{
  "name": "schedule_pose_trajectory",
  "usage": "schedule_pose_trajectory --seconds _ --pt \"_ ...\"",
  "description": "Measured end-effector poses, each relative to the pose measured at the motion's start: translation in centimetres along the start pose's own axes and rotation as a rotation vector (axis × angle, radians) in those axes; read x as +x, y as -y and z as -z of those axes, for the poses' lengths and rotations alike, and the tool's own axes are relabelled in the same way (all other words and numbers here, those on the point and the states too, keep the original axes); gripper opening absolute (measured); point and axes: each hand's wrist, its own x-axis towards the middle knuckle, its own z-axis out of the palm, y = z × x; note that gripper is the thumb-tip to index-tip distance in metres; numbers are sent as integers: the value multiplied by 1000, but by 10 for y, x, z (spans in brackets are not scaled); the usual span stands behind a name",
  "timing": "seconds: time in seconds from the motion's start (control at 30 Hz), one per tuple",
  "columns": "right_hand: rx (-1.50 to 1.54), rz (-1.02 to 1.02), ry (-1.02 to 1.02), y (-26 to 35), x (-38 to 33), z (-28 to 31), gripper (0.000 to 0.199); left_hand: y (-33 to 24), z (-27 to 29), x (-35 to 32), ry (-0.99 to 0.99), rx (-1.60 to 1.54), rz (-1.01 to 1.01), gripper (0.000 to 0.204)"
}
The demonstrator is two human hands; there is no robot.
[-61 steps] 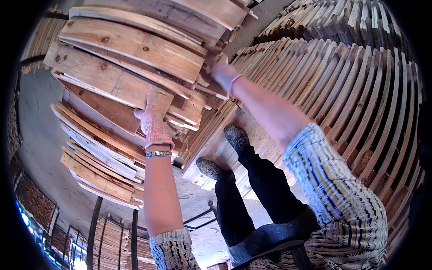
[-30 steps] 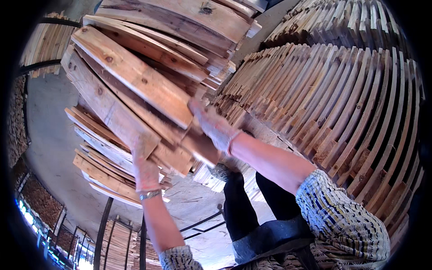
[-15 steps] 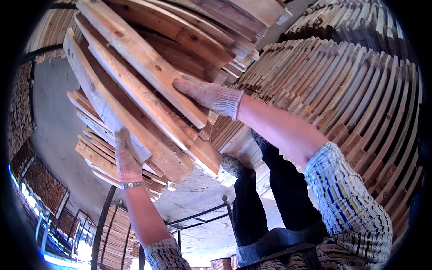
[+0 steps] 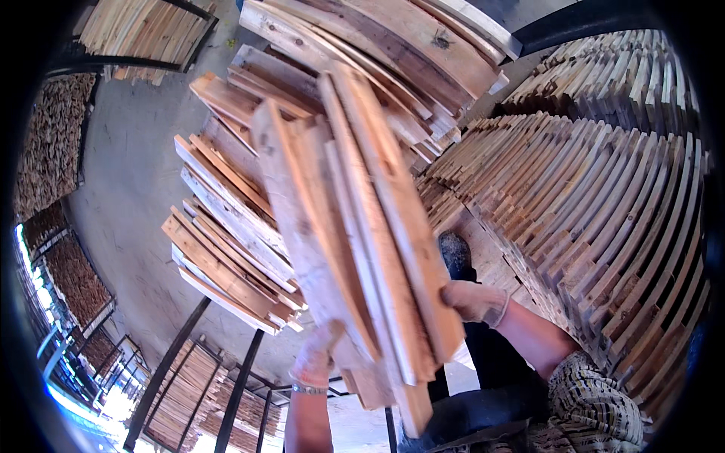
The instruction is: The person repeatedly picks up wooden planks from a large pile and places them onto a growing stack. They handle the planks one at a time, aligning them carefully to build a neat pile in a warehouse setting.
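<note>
A bundle of wooden boards [image 4: 370, 249] is clasped between my gloved hands in front of my body, its long pieces fanned slightly and tilted. My left hand [image 4: 314, 353] presses on the bundle's left side near the lower end. On the right side, my right hand [image 4: 472, 300] grips the outer board. Both palms and the undersides of the boards are hidden. Behind the held bundle lies a pile of loose boards [image 4: 234, 264], with more boards [image 4: 377, 53] stacked beyond it.
Tall, tightly packed rows of boards [image 4: 589, 226] rise on my right. Dark metal posts [image 4: 168, 370] stand at lower left, near racks of stacked wood [image 4: 185, 392]. Grey floor [image 4: 143, 166] shows at left. My boot [image 4: 455, 253] is just beyond the bundle.
The boards have come off the pile, moved toward my body and turned more upright. Both hands came closer with them, still holding the sides. The view has shifted too.
</note>
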Motion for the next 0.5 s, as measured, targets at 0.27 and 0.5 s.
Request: schedule_pose_trajectory --seconds 0.27,0.5 --pt "-55 128 -370 7 12 12 74 4 -53 59 144 -404 2 44" --pt "-148 100 -236 -38 -89 -9 80 54 -71 -71 -44 -507 65 45"
